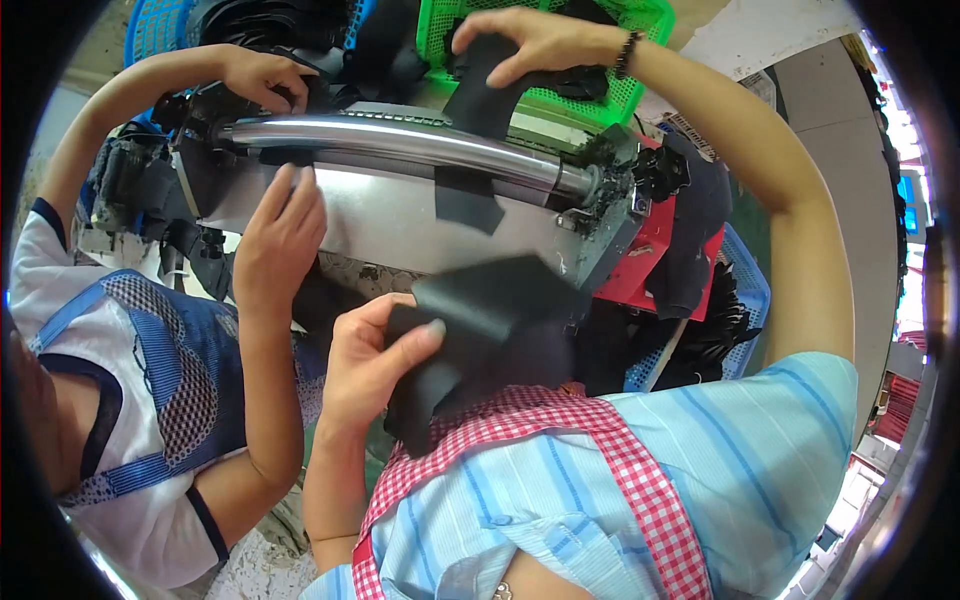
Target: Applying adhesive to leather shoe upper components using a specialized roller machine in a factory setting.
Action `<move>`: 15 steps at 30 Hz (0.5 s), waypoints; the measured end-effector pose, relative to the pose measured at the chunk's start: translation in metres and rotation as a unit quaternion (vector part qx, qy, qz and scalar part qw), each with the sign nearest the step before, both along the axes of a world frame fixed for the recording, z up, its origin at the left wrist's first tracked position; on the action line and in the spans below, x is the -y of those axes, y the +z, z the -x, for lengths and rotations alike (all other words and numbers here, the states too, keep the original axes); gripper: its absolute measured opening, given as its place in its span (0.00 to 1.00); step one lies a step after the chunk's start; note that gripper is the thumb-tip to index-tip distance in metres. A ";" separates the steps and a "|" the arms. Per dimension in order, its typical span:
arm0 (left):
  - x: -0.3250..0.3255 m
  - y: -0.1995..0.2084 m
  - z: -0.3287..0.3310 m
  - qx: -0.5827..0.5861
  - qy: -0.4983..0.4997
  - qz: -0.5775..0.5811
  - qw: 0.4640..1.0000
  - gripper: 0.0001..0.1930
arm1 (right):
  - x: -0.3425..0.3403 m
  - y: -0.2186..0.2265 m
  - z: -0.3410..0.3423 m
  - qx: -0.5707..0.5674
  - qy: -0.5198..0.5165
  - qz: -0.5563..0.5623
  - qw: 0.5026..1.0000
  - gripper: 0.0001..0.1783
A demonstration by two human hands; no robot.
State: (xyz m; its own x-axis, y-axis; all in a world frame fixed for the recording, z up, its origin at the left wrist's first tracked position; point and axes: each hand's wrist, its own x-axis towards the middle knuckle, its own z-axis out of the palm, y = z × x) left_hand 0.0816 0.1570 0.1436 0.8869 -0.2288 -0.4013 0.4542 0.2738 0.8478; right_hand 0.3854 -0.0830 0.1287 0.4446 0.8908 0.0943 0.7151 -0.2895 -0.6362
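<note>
My left hand (370, 365) is closed, thumb on top, on several black leather-like pieces (490, 310) in front of my apron; their far edges are smeared by motion. Beyond the shiny metal roller (400, 140) of a machine, my right hand (545, 45) grips a black sheet piece (487, 95) between thumb and fingers. That sheet hangs down to the roller's far side. On the near side, another black piece (468, 200) sticks out from under the roller over the pale metal plate (370, 210); whether it joins the far sheet is hidden.
At the left a co-worker's hands (280, 235) work on both sides of the same roller. A green basket (655, 20) and a blue basket (150, 30) holding black pieces stand behind the machine. Another blue basket (745, 270) with black pieces is at the right, beside a red panel (635, 260).
</note>
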 end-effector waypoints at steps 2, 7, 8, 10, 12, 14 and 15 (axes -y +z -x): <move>-0.004 -0.014 -0.003 0.004 -0.013 -0.085 0.996 0.07 | -0.008 0.050 0.015 0.077 0.023 0.025 0.996 0.25; 0.000 -0.011 -0.001 0.124 -0.042 -0.171 0.977 0.06 | -0.022 0.091 0.073 0.118 0.028 0.026 0.992 0.17; 0.000 -0.001 -0.002 0.168 -0.066 -0.182 0.966 0.06 | -0.037 0.087 0.095 0.013 0.079 0.008 0.997 0.26; 0.009 0.021 -0.013 0.203 -0.096 -0.193 0.955 0.06 | -0.043 0.078 0.138 -0.026 0.188 -0.012 0.982 0.26; 0.012 0.036 -0.009 0.228 -0.070 -0.146 0.960 0.06 | -0.049 0.086 0.159 -0.218 0.219 0.207 0.928 0.28; 0.006 0.035 -0.007 0.252 -0.065 -0.172 0.950 0.07 | -0.040 0.087 0.164 -0.257 0.195 0.186 0.928 0.26; 0.001 0.029 -0.004 0.193 -0.068 -0.166 0.965 0.08 | -0.037 0.088 0.160 -0.215 0.165 0.200 0.942 0.25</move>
State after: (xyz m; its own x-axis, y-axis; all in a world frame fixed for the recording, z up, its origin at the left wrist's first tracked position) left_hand 0.0856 0.1557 0.1722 0.9556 -0.2695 -0.1193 0.1006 -0.0823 0.9915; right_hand 0.2250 -0.0464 0.2172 0.0585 0.9130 -0.4037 0.5100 -0.3749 -0.7741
